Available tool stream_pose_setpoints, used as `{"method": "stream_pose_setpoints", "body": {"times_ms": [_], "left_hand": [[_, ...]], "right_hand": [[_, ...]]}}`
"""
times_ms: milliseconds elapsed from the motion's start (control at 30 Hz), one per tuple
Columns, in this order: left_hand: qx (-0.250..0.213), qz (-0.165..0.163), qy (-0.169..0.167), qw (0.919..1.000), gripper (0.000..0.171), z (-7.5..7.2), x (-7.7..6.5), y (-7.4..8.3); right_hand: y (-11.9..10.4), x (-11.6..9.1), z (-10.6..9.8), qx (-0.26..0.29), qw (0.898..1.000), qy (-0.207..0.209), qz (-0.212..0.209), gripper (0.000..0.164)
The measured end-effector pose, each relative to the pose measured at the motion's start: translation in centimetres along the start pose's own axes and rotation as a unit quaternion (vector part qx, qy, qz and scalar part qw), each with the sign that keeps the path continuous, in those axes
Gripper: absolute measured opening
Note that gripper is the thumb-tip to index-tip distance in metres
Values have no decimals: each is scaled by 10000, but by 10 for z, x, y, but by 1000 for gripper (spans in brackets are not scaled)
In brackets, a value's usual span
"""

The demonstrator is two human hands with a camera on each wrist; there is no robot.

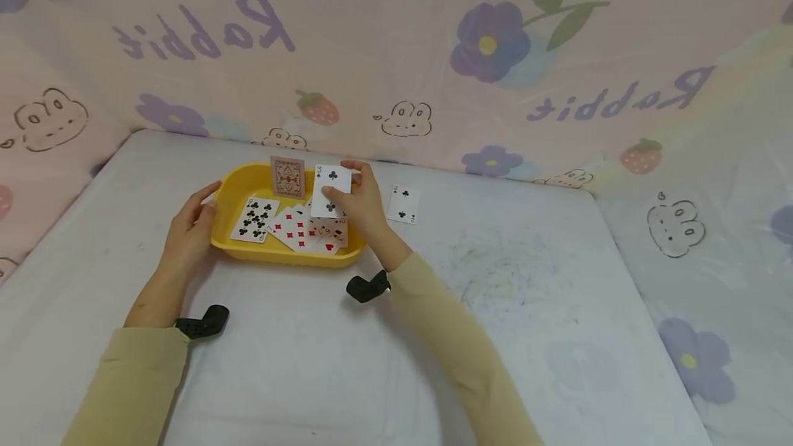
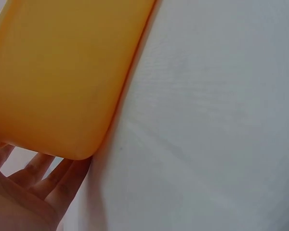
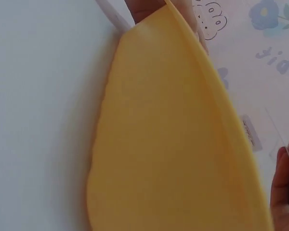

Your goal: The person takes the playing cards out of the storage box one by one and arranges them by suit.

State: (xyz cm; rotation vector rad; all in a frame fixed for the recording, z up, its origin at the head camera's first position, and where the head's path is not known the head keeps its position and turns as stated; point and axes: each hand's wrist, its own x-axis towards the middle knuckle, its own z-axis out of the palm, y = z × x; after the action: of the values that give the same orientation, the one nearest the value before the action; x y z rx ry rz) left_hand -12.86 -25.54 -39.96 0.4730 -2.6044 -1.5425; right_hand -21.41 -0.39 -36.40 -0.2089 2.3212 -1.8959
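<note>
My right hand (image 1: 365,202) pinches a three of clubs playing card (image 1: 321,205) above the right part of a yellow plastic basket (image 1: 285,258), thumb over the card's face. At the basket's left end, my left hand (image 1: 188,226) touches the outside, its fingers (image 2: 62,185) extended against the end wall in the left wrist view. Inside lie a clubs card (image 1: 250,220) and an overlapping pile of face-up cards (image 1: 290,227). One patterned-back card (image 1: 288,179) stands up against the far wall. In the right wrist view, the basket wall (image 3: 159,120) fills the middle.
Just right of the basket, a two of clubs (image 1: 404,205) lies face up on the white-covered table (image 1: 297,356). Printed fabric (image 1: 384,40) hangs behind and beside the table. A black device (image 1: 204,322) is strapped to the left wrist, another (image 1: 368,288) to the right.
</note>
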Motion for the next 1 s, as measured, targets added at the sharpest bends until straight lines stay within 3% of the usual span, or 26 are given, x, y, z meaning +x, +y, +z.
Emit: {"method": "stream_pose_setpoints", "body": {"times_ms": [600, 1000], "left_hand": [[-44, -87, 39, 9999, 49, 0, 2, -2], [-97, -259, -39, 9996, 49, 2, 2, 0]], "right_hand": [[9, -13, -52, 325, 9987, 383, -69, 59], [44, -22, -80, -62, 9956, 797, 481, 60]]}}
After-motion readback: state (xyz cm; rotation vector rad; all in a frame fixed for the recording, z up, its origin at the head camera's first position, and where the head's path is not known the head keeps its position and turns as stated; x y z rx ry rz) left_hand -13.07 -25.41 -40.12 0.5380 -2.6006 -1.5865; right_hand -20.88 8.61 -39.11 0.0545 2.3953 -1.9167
